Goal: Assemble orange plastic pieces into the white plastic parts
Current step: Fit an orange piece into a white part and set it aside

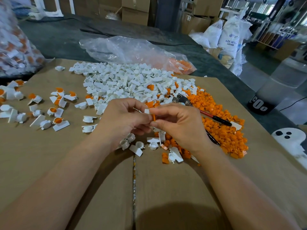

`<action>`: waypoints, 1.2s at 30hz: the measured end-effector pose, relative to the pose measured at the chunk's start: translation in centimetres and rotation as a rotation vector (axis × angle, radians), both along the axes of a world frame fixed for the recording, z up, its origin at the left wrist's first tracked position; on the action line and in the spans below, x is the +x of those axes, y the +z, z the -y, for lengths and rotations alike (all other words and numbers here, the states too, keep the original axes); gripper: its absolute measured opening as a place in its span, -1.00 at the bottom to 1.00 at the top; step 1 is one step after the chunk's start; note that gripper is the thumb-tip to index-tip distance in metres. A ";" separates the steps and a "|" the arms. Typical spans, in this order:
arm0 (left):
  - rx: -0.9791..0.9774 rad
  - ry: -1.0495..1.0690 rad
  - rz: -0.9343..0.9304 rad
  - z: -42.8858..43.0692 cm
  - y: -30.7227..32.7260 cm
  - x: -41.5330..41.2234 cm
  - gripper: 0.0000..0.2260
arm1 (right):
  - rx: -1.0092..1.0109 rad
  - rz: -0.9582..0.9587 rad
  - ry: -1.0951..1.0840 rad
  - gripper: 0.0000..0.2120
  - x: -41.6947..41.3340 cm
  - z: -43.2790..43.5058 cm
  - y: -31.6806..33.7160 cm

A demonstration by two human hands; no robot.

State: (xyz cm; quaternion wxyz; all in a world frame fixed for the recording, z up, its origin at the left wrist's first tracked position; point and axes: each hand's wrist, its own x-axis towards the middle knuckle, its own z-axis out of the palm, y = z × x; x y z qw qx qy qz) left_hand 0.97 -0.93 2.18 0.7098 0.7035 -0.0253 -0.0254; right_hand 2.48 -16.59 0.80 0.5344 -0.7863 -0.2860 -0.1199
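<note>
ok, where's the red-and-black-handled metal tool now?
Head view, right of centre: the red-and-black-handled metal tool lies on the heap of orange plastic pieces, just beyond the right hand, head toward the white plastic parts.

The fingers of the left grip (123, 122) are covering most of the white part (146, 111), and only a sliver of the orange piece (153, 117) is showing between fingertips. The right grip (181, 127) is hiding the middle of the pliers (216, 118). The picture's left edge is cutting off a blurred bag (15, 47).

One left hand (123, 119), one right hand (180, 124); one white heap (126, 80); one orange heap (222, 130); two clear bags (119, 47); one pliers (207, 114).
</note>
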 end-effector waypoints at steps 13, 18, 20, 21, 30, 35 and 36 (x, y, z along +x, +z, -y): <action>0.018 0.015 -0.066 -0.2 0.1 0.1 -0.82 | -0.048 0.063 0.029 -0.65 0.1 0.3 0.0; -0.010 -0.015 -0.094 -0.2 0.2 0.1 -0.84 | -0.046 0.078 0.027 -0.67 0.2 0.3 0.0; -0.017 -0.019 -0.099 -0.2 0.2 0.1 -0.85 | -0.040 0.074 0.028 -0.66 0.1 0.3 0.1; -0.020 -0.020 -0.101 -0.2 0.2 0.1 -0.86 | -0.034 0.072 0.031 -0.66 0.1 0.3 0.1; -0.060 -0.006 -0.123 -0.3 0.1 0.2 -0.89 | 0.000 -0.037 0.085 -0.56 0.3 0.5 0.0; -0.087 -0.002 -0.129 -0.5 0.1 0.3 -0.88 | -0.028 -0.054 0.084 -0.54 0.4 0.6 -0.1; -0.091 -0.004 -0.129 -0.5 0.2 0.3 -0.91 | -0.021 -0.055 0.083 -0.56 0.3 0.5 0.0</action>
